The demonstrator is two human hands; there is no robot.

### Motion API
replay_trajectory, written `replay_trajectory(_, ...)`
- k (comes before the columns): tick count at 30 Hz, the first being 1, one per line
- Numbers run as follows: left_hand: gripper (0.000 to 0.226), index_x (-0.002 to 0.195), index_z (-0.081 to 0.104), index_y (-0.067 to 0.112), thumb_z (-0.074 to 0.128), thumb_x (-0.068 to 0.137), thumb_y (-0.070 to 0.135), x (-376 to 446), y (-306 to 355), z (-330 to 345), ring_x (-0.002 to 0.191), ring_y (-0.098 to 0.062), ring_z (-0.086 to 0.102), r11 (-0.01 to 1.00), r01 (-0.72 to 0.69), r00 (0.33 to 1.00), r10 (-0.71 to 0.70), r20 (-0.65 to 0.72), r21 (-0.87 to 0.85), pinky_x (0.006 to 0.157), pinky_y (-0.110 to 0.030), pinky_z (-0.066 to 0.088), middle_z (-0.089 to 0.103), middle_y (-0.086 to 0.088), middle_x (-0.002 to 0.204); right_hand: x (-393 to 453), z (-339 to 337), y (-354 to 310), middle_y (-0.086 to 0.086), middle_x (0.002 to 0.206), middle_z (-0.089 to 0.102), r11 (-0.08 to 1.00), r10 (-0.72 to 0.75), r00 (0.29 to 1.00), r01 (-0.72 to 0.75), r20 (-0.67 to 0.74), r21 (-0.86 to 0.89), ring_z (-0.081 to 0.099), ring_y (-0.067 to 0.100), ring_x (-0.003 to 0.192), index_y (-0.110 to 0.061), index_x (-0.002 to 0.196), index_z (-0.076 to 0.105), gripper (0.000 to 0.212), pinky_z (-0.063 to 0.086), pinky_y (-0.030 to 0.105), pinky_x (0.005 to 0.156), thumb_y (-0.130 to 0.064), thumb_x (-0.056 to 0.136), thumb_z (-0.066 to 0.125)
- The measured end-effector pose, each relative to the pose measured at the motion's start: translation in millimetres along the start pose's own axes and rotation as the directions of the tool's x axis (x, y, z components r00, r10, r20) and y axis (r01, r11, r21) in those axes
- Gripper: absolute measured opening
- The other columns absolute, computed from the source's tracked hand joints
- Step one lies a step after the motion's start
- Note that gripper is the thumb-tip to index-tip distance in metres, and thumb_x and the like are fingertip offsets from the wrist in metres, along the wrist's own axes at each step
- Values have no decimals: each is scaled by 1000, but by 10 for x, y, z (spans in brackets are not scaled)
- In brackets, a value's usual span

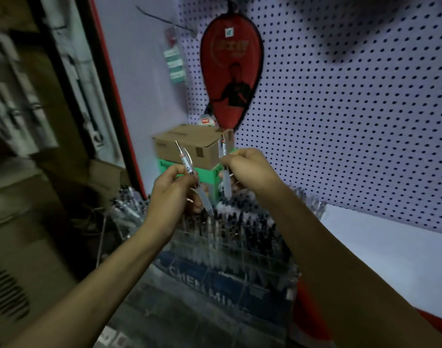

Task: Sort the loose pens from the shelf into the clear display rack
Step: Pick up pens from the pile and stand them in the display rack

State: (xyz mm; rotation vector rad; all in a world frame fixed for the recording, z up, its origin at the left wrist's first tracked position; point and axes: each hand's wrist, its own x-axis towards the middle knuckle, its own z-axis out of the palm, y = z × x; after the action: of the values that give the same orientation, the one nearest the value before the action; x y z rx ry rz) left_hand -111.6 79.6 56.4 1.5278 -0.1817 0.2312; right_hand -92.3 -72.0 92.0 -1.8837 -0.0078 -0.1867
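So we've got both hands up over the clear display rack, each with a pen in it. Our left hand pinches a clear pen between curled fingers, the pen tilted so its clicker end points toward 11 o'clock and its tip hangs down toward 5 o'clock, just above the rack. Our right hand grips a second clear pen that sits closer to upright, top end at 12 o'clock, tip down near the rack's back rows. The two pens are near each other but not touching. The rack itself is packed with rows of dark-capped pens and sits at 6 o'clock from the hands, with blurry blue lettering on its front. More loose pens are heaped at 9 o'clock from the rack, on the shelf. Behind the hands at 12 o'clock there's a cardboard box stacked on a green box, and above that a red paddle case hangs on the white pegboard.
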Motion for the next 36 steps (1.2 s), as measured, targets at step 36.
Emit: replay_trajectory(36,21,64,64,12,74,77,25,466,-821,-1548,60,-19,64,638,266,926,40,-376,723,58,-39,58,64,-3,60,776,1877,-57,2,65,51,874,-348,915,395,202,-283,48,17,56,-7,81,58,15,38,28,55,-18,86,67)
